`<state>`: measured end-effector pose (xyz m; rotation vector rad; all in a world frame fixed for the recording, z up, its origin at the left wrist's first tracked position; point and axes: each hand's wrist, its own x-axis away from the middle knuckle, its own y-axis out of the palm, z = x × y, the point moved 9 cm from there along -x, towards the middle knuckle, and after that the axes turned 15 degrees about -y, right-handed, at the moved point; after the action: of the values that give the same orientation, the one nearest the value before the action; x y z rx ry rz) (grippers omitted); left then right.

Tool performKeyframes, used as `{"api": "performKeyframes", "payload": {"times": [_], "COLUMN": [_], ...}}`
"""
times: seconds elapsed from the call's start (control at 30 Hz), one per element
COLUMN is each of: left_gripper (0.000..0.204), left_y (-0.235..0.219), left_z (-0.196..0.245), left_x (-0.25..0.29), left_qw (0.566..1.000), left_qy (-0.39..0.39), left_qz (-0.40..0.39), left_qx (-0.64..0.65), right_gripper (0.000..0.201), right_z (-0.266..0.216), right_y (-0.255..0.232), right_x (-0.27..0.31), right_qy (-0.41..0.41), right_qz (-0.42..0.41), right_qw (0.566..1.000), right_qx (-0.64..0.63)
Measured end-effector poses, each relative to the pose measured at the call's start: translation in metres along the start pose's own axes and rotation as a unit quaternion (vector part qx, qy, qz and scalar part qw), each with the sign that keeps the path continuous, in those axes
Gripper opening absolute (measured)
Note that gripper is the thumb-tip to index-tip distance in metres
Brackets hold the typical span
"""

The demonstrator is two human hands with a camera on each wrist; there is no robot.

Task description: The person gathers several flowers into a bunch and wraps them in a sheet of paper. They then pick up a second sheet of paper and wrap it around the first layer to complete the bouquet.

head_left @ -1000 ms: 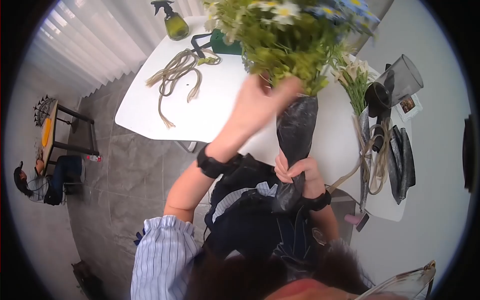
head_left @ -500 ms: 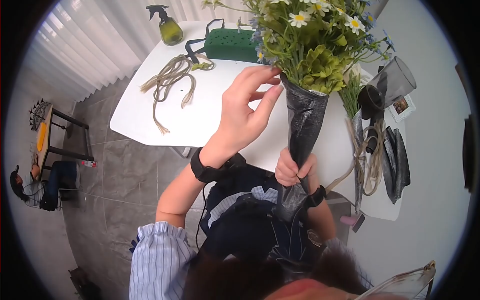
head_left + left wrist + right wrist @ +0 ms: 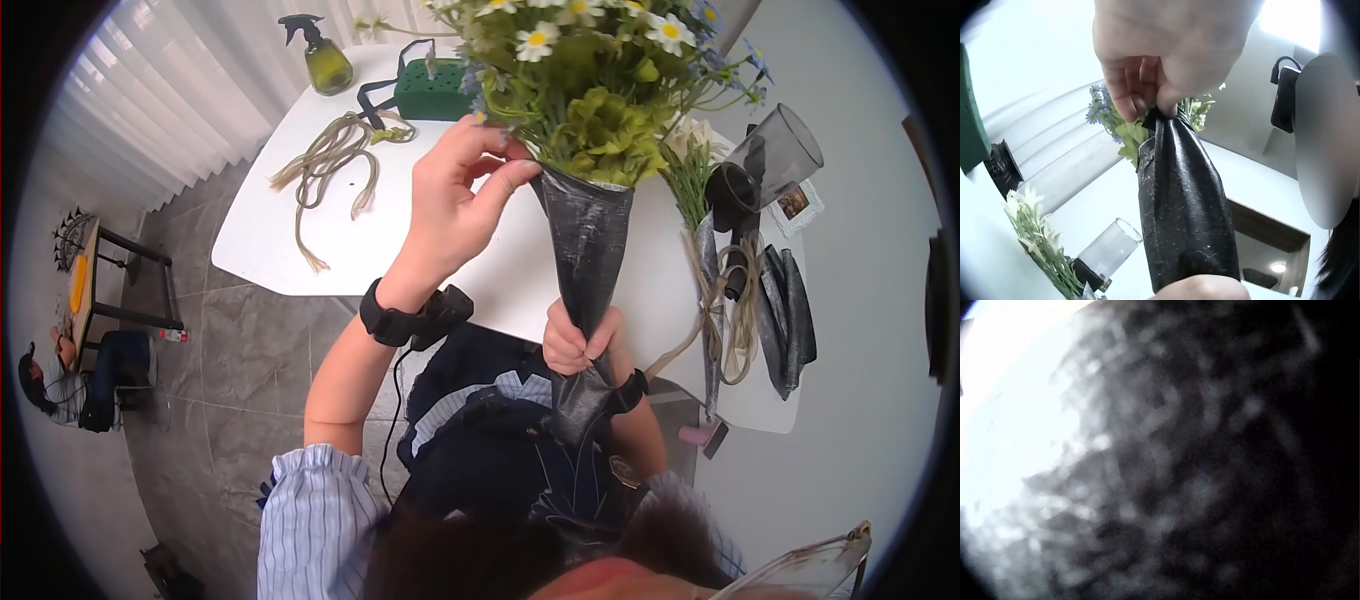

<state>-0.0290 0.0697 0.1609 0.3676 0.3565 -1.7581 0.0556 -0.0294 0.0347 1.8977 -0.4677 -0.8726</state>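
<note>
A bouquet of daisies, small blue flowers and green leaves (image 3: 600,110) stands in a cone of black wrapping paper (image 3: 587,240) in front of the body. At the cone's upper left rim, my left hand (image 3: 452,195) pinches the paper edge between thumb and fingertips. The left wrist view shows this gathered edge of the black paper (image 3: 1185,194) under the fingers. Lower down, my right hand (image 3: 583,340) grips the narrow neck of the wrap, and the crumpled tail hangs below the fist. The right wrist view is filled by a blurred dark surface.
On the white table (image 3: 290,250) lie loose cords (image 3: 325,170), a green perforated box (image 3: 430,92) and a spray bottle (image 3: 326,68). To the right are a clear vase (image 3: 785,150), white flowers (image 3: 690,185) and black rolls (image 3: 783,320). A person (image 3: 95,380) sits far left.
My left hand has moved from the leaves to the wrap's left rim and now pinches it. The bouquet shifted slightly right, then back left. My right hand keeps its grip on the neck.
</note>
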Motion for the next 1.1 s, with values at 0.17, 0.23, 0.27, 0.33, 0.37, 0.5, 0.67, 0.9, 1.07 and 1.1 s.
{"api": "performKeyframes", "payload": {"times": [0.17, 0.23, 0.27, 0.33, 0.37, 0.5, 0.67, 0.9, 1.07, 1.1], "left_gripper": [0.032, 0.052, 0.051, 0.049, 0.047, 0.033, 0.036, 0.082, 0.047, 0.047], "left_y": [-0.008, 0.013, 0.029, 0.047, 0.049, 0.049, 0.057, 0.028, 0.035, 0.037], "left_z": [-0.039, -0.052, -0.046, -0.029, -0.023, -0.024, -0.034, -0.023, -0.033, -0.034], "left_x": [0.014, 0.033, 0.037, 0.034, 0.025, 0.013, 0.011, 0.049, 0.036, 0.037], "left_qw": [0.962, 0.953, 0.956, 0.956, 0.956, 0.946, 0.851, 0.962, 0.937, 0.933], "left_qy": [-0.154, -0.233, -0.255, -0.274, -0.268, -0.268, -0.343, -0.201, -0.261, -0.263], "left_qz": [0.123, 0.060, 0.027, -0.018, -0.033, -0.028, -0.137, 0.036, -0.013, -0.029], "left_qx": [0.189, 0.182, 0.140, 0.106, 0.114, 0.178, 0.375, 0.182, 0.230, 0.245], "right_gripper": [0.019, 0.019, 0.019, 0.018, 0.018, 0.018, 0.023, 0.022, 0.028, 0.028], "right_z": [-0.004, -0.009, -0.012, -0.013, -0.013, -0.017, -0.027, -0.051, -0.047, -0.046], "right_y": [-0.010, -0.014, -0.014, -0.023, -0.024, -0.025, -0.021, -0.004, 0.015, 0.020], "right_x": [0.003, 0.002, 0.002, 0.007, 0.007, 0.004, 0.002, -0.001, -0.007, -0.006], "right_qy": [-0.010, -0.019, -0.027, -0.029, -0.025, -0.025, -0.070, -0.173, -0.194, -0.226], "right_qz": [0.105, 0.136, 0.156, 0.198, 0.212, 0.236, 0.292, 0.311, 0.243, 0.223], "right_qw": [0.993, 0.986, 0.980, 0.968, 0.960, 0.934, 0.875, 0.711, 0.614, 0.601], "right_qx": [0.055, 0.095, 0.119, 0.152, 0.181, 0.268, 0.379, 0.606, 0.725, 0.733]}}
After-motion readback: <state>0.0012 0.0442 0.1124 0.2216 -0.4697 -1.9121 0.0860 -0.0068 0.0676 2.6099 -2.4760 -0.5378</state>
